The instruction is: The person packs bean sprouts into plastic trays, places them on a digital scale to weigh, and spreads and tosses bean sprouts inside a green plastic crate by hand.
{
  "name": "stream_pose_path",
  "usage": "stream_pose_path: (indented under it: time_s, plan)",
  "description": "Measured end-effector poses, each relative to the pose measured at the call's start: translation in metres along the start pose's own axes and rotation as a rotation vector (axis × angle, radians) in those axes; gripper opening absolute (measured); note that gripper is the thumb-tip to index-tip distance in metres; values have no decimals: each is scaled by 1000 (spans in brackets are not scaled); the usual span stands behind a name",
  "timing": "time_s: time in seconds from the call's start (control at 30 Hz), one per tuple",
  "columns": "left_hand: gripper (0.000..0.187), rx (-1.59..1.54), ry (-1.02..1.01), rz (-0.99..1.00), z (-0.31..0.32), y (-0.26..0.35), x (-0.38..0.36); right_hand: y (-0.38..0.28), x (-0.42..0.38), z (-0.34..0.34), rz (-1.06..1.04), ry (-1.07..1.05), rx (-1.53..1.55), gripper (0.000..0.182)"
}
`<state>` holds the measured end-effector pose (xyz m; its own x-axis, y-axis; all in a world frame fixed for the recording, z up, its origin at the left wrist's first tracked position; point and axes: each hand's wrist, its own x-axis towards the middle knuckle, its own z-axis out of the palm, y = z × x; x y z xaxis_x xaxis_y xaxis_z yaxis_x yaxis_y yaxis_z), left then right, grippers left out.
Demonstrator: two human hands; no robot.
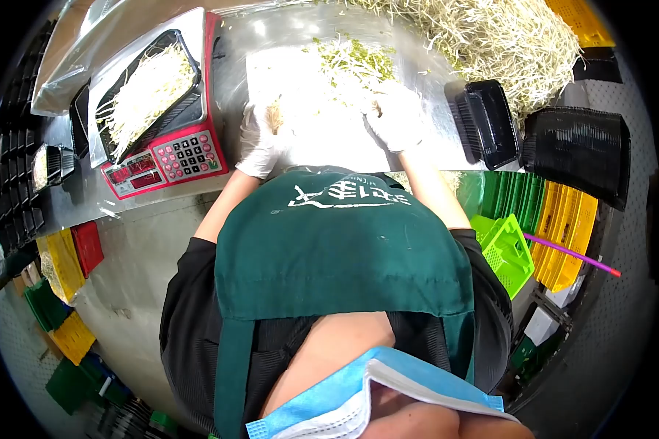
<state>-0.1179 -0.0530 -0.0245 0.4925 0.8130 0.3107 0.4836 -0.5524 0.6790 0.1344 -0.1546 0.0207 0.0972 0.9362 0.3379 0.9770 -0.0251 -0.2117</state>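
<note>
Strong glare whitens the middle of the metal work table, where both of my white-gloved hands rest. My left hand (259, 140) is at the left of the bright patch, with a small tan patch showing at its fingers. On the other side, my right hand (397, 121) lies just below a loose pile of bean sprouts (355, 62) with green tips. The glare washes out the fingers of both hands, so I cannot tell what they hold. Left of my hands, a black tray (190, 106) of pale sprouts (150, 91) sits on a red digital scale (190, 157).
A large heap of sprouts (501, 44) covers the table's back right. Black trays (578, 150) lie at the right edge, with more black trays (18, 154) stacked far left. Below the table's right side are a lime-green basket (507, 256) and yellow crates (564, 234).
</note>
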Motion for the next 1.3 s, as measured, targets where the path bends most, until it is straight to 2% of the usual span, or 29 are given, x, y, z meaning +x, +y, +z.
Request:
stream_pose_path:
  time_s: [0.07,0.1,0.17,0.2,0.27,0.33,0.37,0.43,0.53,0.6,0.63,0.7,0.73,0.77,0.8,0.83,0.87,0.9,0.97,1.0,1.03,1.07,1.1,1.13,1.17,1.2,1.23,1.27,1.3]
  plan:
    - [77,86,25,71,0,-4,-4,1,3,-16,238,-228,114,29]
    - [77,85,26,69,-3,-1,-6,3,0,-30,237,-230,114,29]
    - [89,54,-6,-104,-9,11,-15,13,-20,-67,298,-38,650,25]
    - [89,51,-9,-106,-12,13,-15,22,-36,-85,266,-135,626,25]
    - [93,171,-101,-90,-14,16,-14,45,-68,-113,414,-360,696,26]
    - [86,276,-149,1,-3,11,-13,68,-82,-125,592,-752,285,37]
    - [80,386,-185,98,4,7,-11,66,-78,-120,599,-749,281,37]
    - [72,408,-206,191,22,7,1,47,-65,-98,434,-292,337,44]
    - [61,97,-200,114,30,13,17,39,-40,-42,255,-67,98,50]
    - [53,-248,-213,-69,21,17,24,32,-13,-32,703,-401,191,45]
    - [49,-431,-225,-186,13,20,25,38,-16,-33,702,-401,195,45]
    - [42,-718,-260,-378,-11,32,22,54,-19,-38,724,-353,539,42]
    - [38,-715,-299,-358,-22,40,18,52,-23,-44,564,-188,616,34]
    - [35,-430,-339,-52,-27,41,17,43,-20,-50,564,-190,618,34]
    - [33,-149,-287,243,-35,49,19,30,-14,-56,506,-188,774,33]
    - [38,-287,-330,134,-34,69,15,19,-12,-57,447,-186,930,32]
    - [42,-184,-274,278,-20,62,11,18,-10,-44,576,-431,782,36]
    - [47,-79,-213,424,-10,57,12,5,-4,-45,574,-429,781,36]
    - [51,-166,-277,375,-11,48,12,-21,10,-50,379,-610,674,46]
    - [55,-253,-345,322,-15,46,13,-15,2,-40,230,-516,497,55]
    - [55,-248,-342,315,-24,45,8,-13,-1,-38,223,-521,501,55]
    - [55,-443,-369,63,-41,52,2,-13,-4,-38,274,-488,769,57]
    - [56,-206,-386,71,-47,48,-1,-14,-7,-37,326,-445,1035,59]
    - [58,31,-407,84,-54,44,-4,-19,-11,-35,329,-448,1039,59]
    - [58,30,-410,78,-42,42,-6,-28,-13,-33,179,-325,714,57]
    - [54,-405,-409,-60,-25,43,-5,-35,-13,-30,27,-196,386,55]
    - [51,-839,-390,-195,-12,45,-1,-40,-11,-26,22,-195,385,55]
    - [46,-399,-454,35,-13,52,7,-46,-9,-21,25,-179,357,54]
    - [46,-398,-449,35,-5,52,6,-52,-7,-16,28,-162,331,53]
